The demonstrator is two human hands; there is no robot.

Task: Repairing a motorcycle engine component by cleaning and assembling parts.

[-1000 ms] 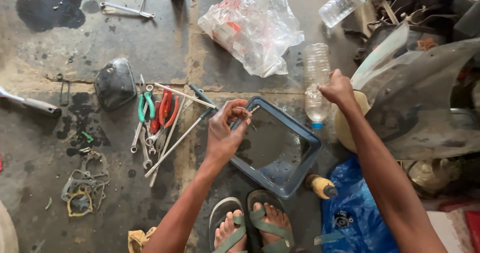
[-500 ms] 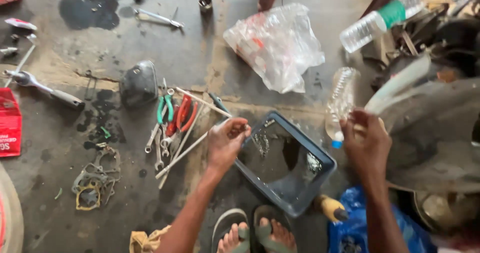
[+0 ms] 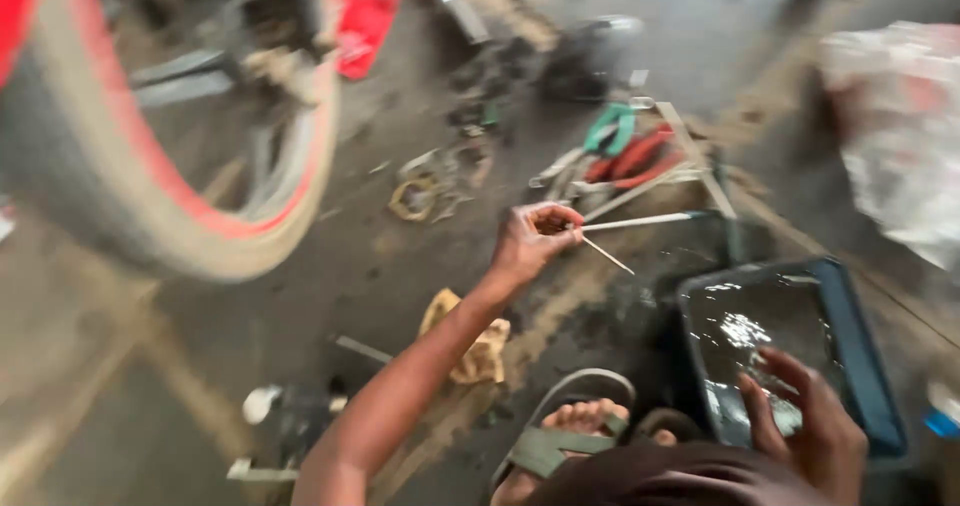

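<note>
Floor: oily concrete (image 3: 380, 266), now lying beside a wheel (image 3: 200, 166) as the view is swinging left.
Left hand (image 3: 535, 241): pinching a thin spoke (image 3: 610, 256) above the floor, as before.
Right hand (image 3: 810, 426): fingers spreading loosely, hovering over the blue water tray (image 3: 860, 366).
Tools: pliers (image 3: 625, 146) lying beyond.

Roadside-style repair workshop, work done on the ground. Stained, oily concrete floor (image 3: 300, 296). Spoked wheel with tyre (image 3: 170, 156) close at left. Loose hand tools scattered on the floor: green- and red-handled pliers (image 3: 625, 146), metal rods. Dark tray of water (image 3: 790, 351) near the sandalled feet. Yellow rag (image 3: 470, 341) nearby.
</note>
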